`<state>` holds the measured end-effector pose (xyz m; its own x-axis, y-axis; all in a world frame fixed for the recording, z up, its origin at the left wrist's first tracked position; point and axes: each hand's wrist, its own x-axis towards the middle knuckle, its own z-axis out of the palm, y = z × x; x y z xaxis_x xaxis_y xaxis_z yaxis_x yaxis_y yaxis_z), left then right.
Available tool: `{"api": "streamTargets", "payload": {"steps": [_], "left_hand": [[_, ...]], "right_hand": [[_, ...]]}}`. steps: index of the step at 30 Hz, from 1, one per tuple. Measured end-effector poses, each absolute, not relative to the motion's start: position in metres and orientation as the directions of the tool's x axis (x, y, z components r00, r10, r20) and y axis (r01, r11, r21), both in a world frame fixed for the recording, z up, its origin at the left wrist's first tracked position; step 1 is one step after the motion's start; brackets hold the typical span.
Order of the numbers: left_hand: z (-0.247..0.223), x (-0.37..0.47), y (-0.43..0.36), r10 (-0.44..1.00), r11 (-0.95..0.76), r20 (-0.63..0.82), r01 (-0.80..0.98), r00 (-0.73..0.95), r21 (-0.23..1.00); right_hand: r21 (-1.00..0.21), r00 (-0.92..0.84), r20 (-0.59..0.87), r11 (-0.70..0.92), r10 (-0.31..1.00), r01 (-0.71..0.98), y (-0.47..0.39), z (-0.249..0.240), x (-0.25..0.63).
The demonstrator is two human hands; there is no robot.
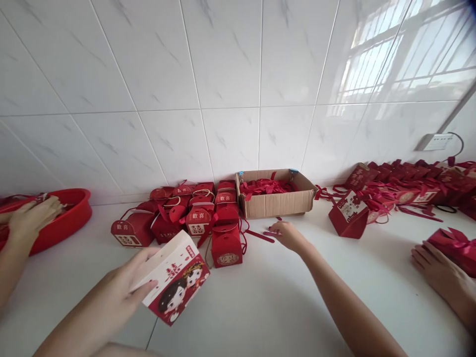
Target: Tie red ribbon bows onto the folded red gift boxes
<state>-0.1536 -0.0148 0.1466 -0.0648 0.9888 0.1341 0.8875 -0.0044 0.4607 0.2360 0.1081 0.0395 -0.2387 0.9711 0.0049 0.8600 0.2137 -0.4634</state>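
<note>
My left hand [136, 282] is closed around a gift box [176, 280], white above and red below, printed with a cartoon couple. The box is tilted above the table. My right hand [288, 235] is at the table in front of the cardboard box [278, 205], its fingers bent and pinched on a short strip of red ribbon [270, 233]. Another red ribbon strip [260, 236] lies just beside it. Red ribbons [267, 186] fill the cardboard box. Several small red gift boxes [226, 248] with cord handles stand between my hands, farther back.
At left, another person's hand [33, 218] reaches into a red basin [80, 213]. At far right, a person's hand [442, 270] rests beside a ribboned red box [451, 248]. Rows of red boxes [405, 173] line the tiled wall. A triangular red box [348, 215] stands right of my hand.
</note>
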Motion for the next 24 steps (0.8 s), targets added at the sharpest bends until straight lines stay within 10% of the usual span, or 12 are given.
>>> {"api": "streamTargets", "payload": {"steps": [9, 15, 24], "left_hand": [[0.156, -0.043, 0.000, 0.918, -0.320, -0.077, 0.840, 0.390, 0.439], [0.151, -0.012, 0.026, 0.902, -0.289, -0.201, 0.881, 0.382, 0.374], [0.165, 0.000, 0.012, 0.774, -0.611, 0.529, 0.630, 0.348, 0.480]], "right_hand": [[-0.524, -0.173, -0.035, 0.129, 0.984, 0.842, 0.143, 0.002, 0.205], [-0.690, -0.103, 0.100, 0.144, 0.990, 0.710, 0.139, 0.034, 0.212], [-0.867, -0.183, 0.412, 0.446, 0.893, 0.222, 0.055, 0.127, 0.215]]}}
